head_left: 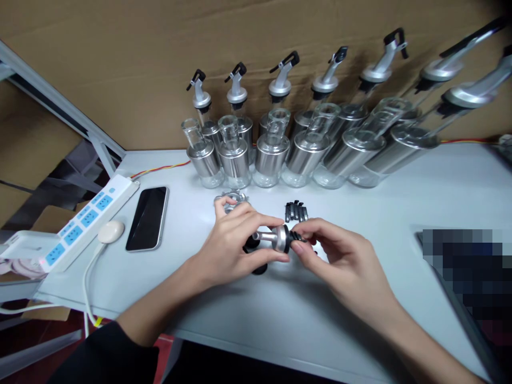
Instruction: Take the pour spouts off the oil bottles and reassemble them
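Between my two hands lies a silver pourer spout (276, 238) on its side, its narrow tube pointing left. My left hand (236, 240) grips the round silver collar between thumb and forefinger. At the black ribbed stopper end (295, 236), my right hand (332, 248) pinches with thumb and fingertips. Under and beyond my left hand are silver spout parts (234, 198), partly hidden. Several small black lever caps (296, 210) lie in a group just past my right fingers. Black round pieces (260, 268) show below the spout, partly covered by my left hand.
Along the cardboard back wall stand glass bottles with steel sleeves; the front row (272, 157) has open necks, the back row wears pourer spouts (280, 80). At left are a phone (147, 218), a power strip (90, 218) and a white plug (111, 232). A dark-edged object (448, 298) lies right.
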